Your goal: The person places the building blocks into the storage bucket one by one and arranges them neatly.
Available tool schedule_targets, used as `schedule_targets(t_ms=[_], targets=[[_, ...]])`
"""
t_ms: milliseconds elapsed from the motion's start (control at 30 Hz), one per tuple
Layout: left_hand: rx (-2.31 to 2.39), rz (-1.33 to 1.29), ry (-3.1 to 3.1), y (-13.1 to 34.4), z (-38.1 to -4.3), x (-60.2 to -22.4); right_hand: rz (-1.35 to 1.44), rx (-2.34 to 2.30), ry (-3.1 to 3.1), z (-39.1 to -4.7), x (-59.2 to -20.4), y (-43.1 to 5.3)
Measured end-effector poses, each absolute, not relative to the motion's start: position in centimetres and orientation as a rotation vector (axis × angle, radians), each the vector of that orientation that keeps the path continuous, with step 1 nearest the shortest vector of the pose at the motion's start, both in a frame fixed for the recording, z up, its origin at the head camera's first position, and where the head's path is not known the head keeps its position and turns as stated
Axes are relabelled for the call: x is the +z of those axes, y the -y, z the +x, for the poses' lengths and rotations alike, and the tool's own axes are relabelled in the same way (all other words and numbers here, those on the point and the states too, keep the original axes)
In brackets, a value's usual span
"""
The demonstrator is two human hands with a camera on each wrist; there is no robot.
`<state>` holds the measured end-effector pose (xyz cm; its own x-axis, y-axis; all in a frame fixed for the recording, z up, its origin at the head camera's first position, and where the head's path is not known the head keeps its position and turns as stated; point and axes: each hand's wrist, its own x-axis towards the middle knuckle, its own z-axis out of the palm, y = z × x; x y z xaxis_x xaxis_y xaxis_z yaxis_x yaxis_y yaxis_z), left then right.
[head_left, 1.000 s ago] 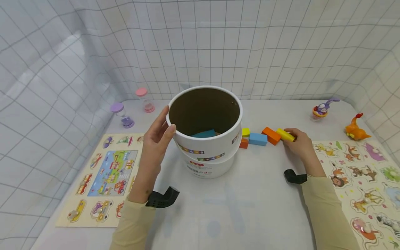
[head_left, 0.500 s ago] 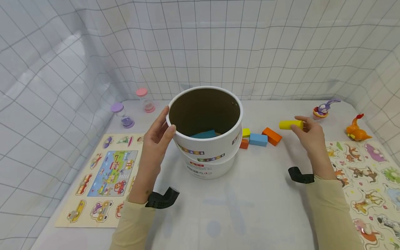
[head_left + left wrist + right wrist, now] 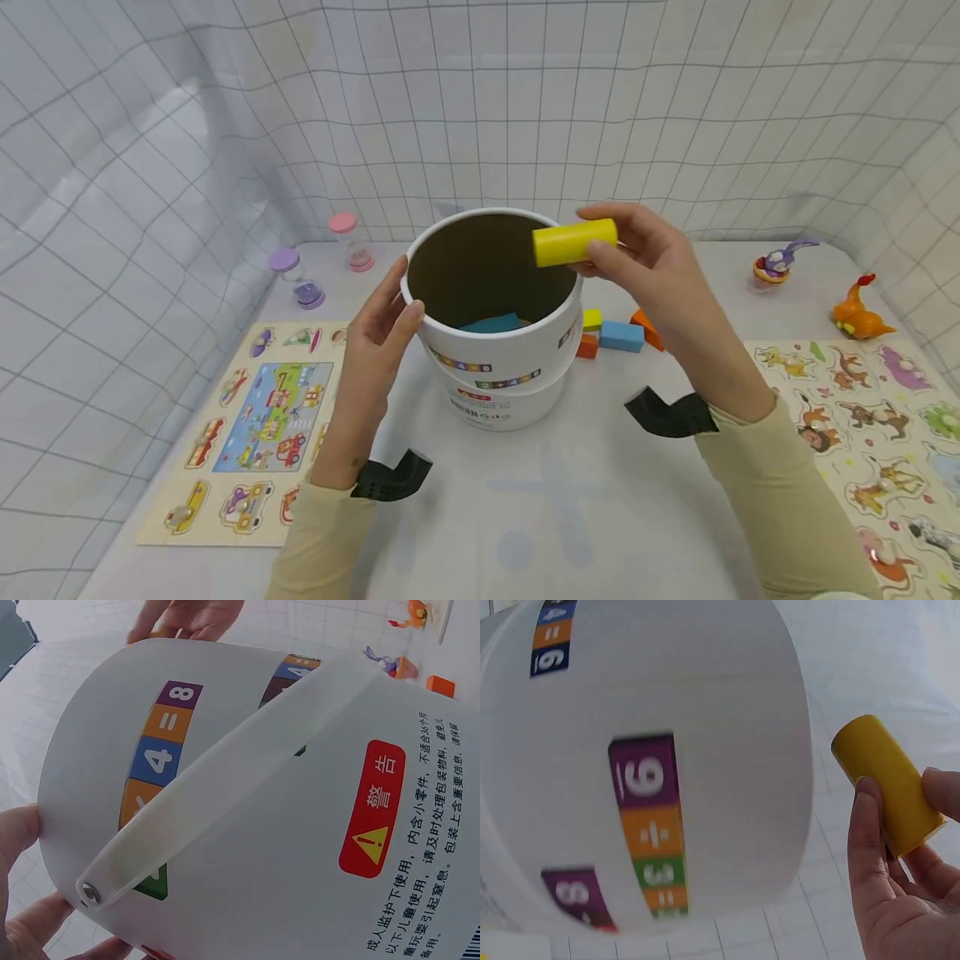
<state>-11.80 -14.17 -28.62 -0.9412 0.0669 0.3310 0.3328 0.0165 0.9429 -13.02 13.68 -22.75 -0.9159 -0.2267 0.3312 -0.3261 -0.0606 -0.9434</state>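
Note:
A white bucket (image 3: 498, 354) with printed sums stands mid-table, a blue block (image 3: 491, 323) visible on its floor. My left hand (image 3: 375, 342) holds the bucket's left rim, thumb outside at the front. In the left wrist view, the bucket's wall and its pale handle (image 3: 217, 780) fill most of the picture. Between thumb and fingers, my right hand (image 3: 652, 258) pinches a yellow cylinder block (image 3: 574, 242) over the bucket's right rim. The right wrist view shows the yellow cylinder tilted, gripped near its lower end, beside the bucket's wall.
Right of the bucket lie a light-blue block (image 3: 622, 336), an orange block (image 3: 647, 328) and a small yellow block (image 3: 592, 319). Wooden puzzle boards (image 3: 273, 417) flank both sides. Two sand timers (image 3: 296, 279) stand back left; a purple toy (image 3: 776, 265) and an orange toy (image 3: 859, 312) sit right.
My right hand has lifted the yellow cylinder off the table beside the orange block and carried it left and up to the bucket's rim. The left hand stays on the rim.

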Motion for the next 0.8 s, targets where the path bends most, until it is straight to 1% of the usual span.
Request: schedule_targets(t_ms=[200, 333, 467, 567, 667, 800], targets=[[-2.014, -0.398, 2.12, 14.1, -11.8, -28.8, 0.832, 2.071, 2.381, -15.0, -21.6, -9.7], [-2.006, -0.388, 2.135, 14.1, -11.8, -28.8, 0.991, 1.734, 2.643, -16.2, -21.5, -8.4], [-2.007, -0.405, 2.13, 14.2, -11.8, -28.8, 1.201, 1.258, 2.859, -17.2, -21.5, -7.5], [-2.011, -0.421, 2.119, 14.2, -11.8, -28.7, 1.271, 1.02, 2.945, -17.5, -21.4, -7.1], [-2.01, -0.421, 2.115, 14.2, -11.8, -28.7, 1.269, 0.999, 2.979, -17.6, -21.4, -7.0], [-2.01, -0.416, 2.115, 14.2, -11.8, -28.7, 1.224, 1.183, 2.849, -17.5, -21.7, -7.1]])
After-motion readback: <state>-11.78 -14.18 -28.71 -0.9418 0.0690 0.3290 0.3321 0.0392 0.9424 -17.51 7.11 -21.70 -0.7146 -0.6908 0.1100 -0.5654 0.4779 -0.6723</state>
